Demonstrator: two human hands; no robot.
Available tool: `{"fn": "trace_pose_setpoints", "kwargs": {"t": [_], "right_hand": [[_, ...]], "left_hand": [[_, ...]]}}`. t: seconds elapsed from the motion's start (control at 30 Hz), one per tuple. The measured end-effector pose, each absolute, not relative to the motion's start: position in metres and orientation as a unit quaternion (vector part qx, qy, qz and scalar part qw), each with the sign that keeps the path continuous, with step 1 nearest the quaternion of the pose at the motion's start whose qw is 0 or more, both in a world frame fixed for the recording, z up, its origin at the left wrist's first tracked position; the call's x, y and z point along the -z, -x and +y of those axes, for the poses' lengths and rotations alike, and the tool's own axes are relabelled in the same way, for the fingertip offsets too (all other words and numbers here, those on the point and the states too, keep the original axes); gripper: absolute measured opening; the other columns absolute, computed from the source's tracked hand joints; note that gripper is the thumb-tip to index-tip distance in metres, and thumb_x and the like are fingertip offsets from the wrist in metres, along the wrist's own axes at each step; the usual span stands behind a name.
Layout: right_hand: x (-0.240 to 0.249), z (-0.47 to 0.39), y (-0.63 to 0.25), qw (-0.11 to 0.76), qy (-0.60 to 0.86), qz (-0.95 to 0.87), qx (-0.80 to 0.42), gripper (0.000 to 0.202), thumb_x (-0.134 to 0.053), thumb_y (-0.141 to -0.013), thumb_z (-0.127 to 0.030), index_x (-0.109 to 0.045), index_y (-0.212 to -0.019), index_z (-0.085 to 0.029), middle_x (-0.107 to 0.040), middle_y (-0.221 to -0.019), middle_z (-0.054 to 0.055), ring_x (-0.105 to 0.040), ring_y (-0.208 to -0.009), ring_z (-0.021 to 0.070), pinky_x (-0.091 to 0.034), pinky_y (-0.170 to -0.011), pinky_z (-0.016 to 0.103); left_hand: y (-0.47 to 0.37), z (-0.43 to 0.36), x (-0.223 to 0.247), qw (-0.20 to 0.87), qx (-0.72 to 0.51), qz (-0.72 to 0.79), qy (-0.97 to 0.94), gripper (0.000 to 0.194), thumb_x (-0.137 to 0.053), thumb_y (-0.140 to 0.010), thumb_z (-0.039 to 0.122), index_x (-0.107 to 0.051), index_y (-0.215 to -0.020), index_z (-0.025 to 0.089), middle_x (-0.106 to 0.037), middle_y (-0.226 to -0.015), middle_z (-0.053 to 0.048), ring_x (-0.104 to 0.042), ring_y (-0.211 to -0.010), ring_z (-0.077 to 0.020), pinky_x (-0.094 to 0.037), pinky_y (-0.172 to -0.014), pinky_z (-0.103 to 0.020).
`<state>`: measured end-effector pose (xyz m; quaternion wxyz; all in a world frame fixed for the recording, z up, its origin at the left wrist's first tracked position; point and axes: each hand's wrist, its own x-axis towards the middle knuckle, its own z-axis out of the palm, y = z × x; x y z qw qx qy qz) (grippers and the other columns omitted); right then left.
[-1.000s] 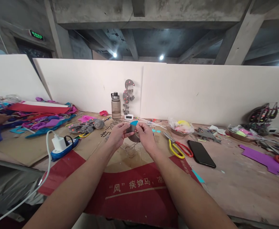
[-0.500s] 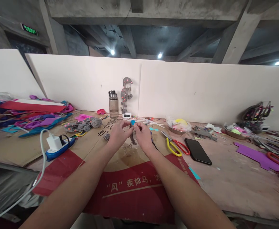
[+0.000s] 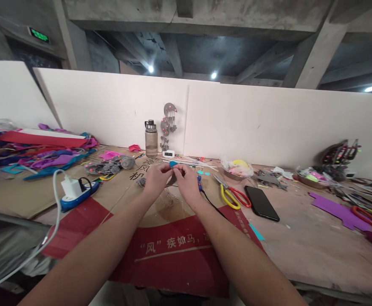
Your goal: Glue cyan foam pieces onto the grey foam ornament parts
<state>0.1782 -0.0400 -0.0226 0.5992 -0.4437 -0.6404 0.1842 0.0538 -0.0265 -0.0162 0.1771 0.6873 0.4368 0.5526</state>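
Spreading beneath both arms, the red-and-brown printed cardboard sheet (image 3: 173, 272) covers part of the pinkish worktable (image 3: 313, 250). Right of it lies the flat black phone (image 3: 261, 203), beside scissors with one yellow and one red handle (image 3: 230, 197). Above the cardboard, the left hand (image 3: 156, 180) and right hand (image 3: 187, 182) nearly meet, fingers curled and thumbs pinching the small blue piece (image 3: 173, 163) between them at their fingertips.
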Motion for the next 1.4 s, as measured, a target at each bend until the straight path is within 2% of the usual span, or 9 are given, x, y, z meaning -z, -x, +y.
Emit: {"fn": "trace_pose_setpoints", "kwargs": {"t": [0.13,0.4,0.47,0.57,0.67,0.93,1.0,1.2,1.4], "right_hand": [[0.021,-0.043,-0.180,0.600,0.450,-0.634,-0.190,0.012,-0.054,-0.082,-0.031,-0.058,-0.087,-0.020,-0.056,-0.076,-0.001,-0.050,-0.070,0.0153,-0.041,-0.069,0.028],[0.015,-0.048,-0.184,0.602,0.478,-0.612,-0.184,0.021,-0.055,-0.080,-0.029,-0.049,-0.099,-0.020,-0.046,-0.071,-0.004,-0.046,-0.066,0.0154,-0.039,-0.065,0.028],[0.013,-0.048,-0.185,0.594,0.487,-0.613,-0.184,0.022,-0.055,-0.081,-0.029,-0.050,-0.100,-0.020,-0.047,-0.072,-0.004,-0.047,-0.067,0.0160,-0.039,-0.066,0.028],[0.013,-0.047,-0.187,0.595,0.492,-0.608,-0.184,0.019,-0.055,-0.080,-0.030,-0.050,-0.096,-0.020,-0.049,-0.073,-0.003,-0.048,-0.068,0.0165,-0.039,-0.067,0.029],[0.014,-0.046,-0.189,0.604,0.491,-0.599,-0.188,0.018,-0.055,-0.080,-0.030,-0.048,-0.094,-0.021,-0.052,-0.074,-0.002,-0.049,-0.068,0.0164,-0.040,-0.067,0.029],[0.020,-0.040,-0.188,0.605,0.467,-0.612,-0.205,0.024,-0.059,-0.076,-0.034,-0.047,-0.094,-0.021,-0.051,-0.072,-0.004,-0.049,-0.067,0.0152,-0.041,-0.066,0.028],[0.024,-0.038,-0.186,0.578,0.459,-0.635,-0.228,0.021,-0.059,-0.075,-0.034,-0.051,-0.089,-0.021,-0.053,-0.070,-0.004,-0.049,-0.065,0.0145,-0.040,-0.065,0.028],[0.035,-0.039,-0.177,0.412,0.435,-0.741,-0.304,0.012,-0.058,-0.075,-0.030,-0.061,-0.072,-0.019,-0.059,-0.067,-0.002,-0.050,-0.063,0.0126,-0.039,-0.062,0.026],[0.024,-0.050,-0.181,0.328,0.445,-0.732,-0.397,0.017,-0.055,-0.081,-0.031,-0.055,-0.066,-0.021,-0.047,-0.045,-0.007,-0.043,-0.041,0.0100,-0.034,-0.043,0.022]], "left_hand": [[-0.054,-0.024,0.017,0.263,-0.580,0.432,-0.639,0.023,-0.066,-0.074,0.034,-0.060,-0.058,0.018,-0.051,-0.051,0.005,-0.046,-0.050,-0.0096,-0.033,-0.048,-0.021],[-0.055,-0.026,0.017,0.376,-0.578,0.386,-0.613,0.023,-0.069,-0.073,0.039,-0.063,-0.064,0.019,-0.052,-0.055,0.006,-0.039,-0.040,-0.0060,-0.030,-0.036,-0.020],[-0.057,-0.028,0.016,0.415,-0.575,0.361,-0.606,0.023,-0.071,-0.071,0.039,-0.064,-0.065,0.018,-0.056,-0.059,0.005,-0.045,-0.043,-0.0064,-0.039,-0.039,-0.019],[-0.060,-0.030,0.014,0.498,-0.562,0.308,-0.584,0.021,-0.076,-0.068,0.036,-0.068,-0.071,0.017,-0.066,-0.072,0.002,-0.060,-0.062,-0.0095,-0.055,-0.063,-0.023],[-0.061,-0.029,0.014,0.537,-0.546,0.279,-0.579,0.022,-0.078,-0.066,0.035,-0.072,-0.078,0.017,-0.070,-0.082,0.000,-0.065,-0.075,-0.0118,-0.056,-0.081,-0.027],[-0.055,-0.011,0.019,0.517,-0.616,0.293,-0.517,0.020,-0.077,-0.068,0.033,-0.068,-0.071,0.015,-0.068,-0.074,0.001,-0.065,-0.071,-0.0115,-0.058,-0.080,-0.029],[-0.048,-0.004,0.016,0.515,-0.656,0.291,-0.470,0.017,-0.076,-0.070,0.028,-0.067,-0.069,0.014,-0.066,-0.071,0.001,-0.063,-0.069,-0.0097,-0.058,-0.079,-0.027],[-0.009,0.014,-0.001,0.527,-0.764,0.211,-0.308,0.009,-0.070,-0.077,0.012,-0.062,-0.072,0.013,-0.068,-0.071,0.000,-0.067,-0.069,-0.0069,-0.059,-0.079,-0.022],[0.025,0.024,-0.013,0.455,-0.840,0.186,-0.228,0.014,-0.064,-0.085,0.013,-0.059,-0.072,0.017,-0.066,-0.066,0.003,-0.068,-0.069,-0.0054,-0.058,-0.084,-0.020]]}}
